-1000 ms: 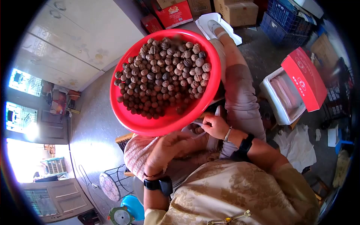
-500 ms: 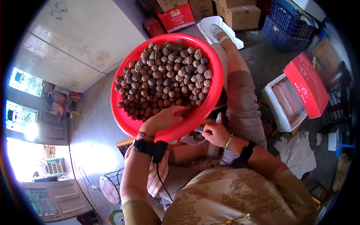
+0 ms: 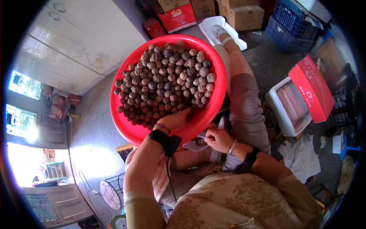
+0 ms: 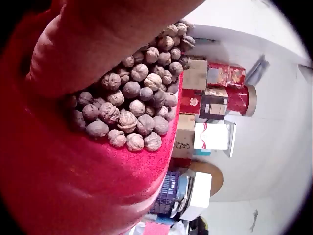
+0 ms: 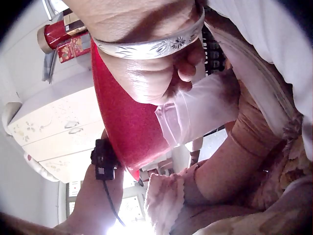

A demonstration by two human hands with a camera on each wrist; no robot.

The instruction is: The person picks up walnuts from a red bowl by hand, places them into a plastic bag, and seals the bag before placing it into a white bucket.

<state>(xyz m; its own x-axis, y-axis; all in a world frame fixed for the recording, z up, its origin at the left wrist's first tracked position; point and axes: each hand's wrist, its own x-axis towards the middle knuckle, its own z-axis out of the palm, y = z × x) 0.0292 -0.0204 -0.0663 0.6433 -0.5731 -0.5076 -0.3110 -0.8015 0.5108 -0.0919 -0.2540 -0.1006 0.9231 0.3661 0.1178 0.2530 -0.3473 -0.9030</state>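
A large red basin (image 3: 127, 128) holds a heap of brown walnuts (image 3: 162, 76). My left hand (image 3: 176, 120) reaches over the near rim to the lower edge of the heap. In the left wrist view this hand (image 4: 93, 44) covers part of the walnuts (image 4: 127, 120); its fingertips are hidden, and I cannot tell whether they grip any. Below the basin's rim, my right hand (image 3: 220, 140) holds the edge of a clear plastic bag (image 3: 195, 146). The right wrist view shows curled fingers (image 5: 186, 71) at the bag's mouth, with the bag (image 5: 203, 107) hanging beside the basin.
A white foam box (image 3: 275, 103) with a red lid (image 3: 312, 89) stands at the right. Crumpled white plastic (image 3: 301, 156) lies on the floor nearby. Cartons (image 3: 244, 17) and blue crates (image 3: 284, 34) stand at the back; a white cabinet (image 3: 72, 42) is at the left.
My left hand has moved from near my lap, below the basin, over the rim to the walnuts. The right hand keeps its hold on the plastic bag.
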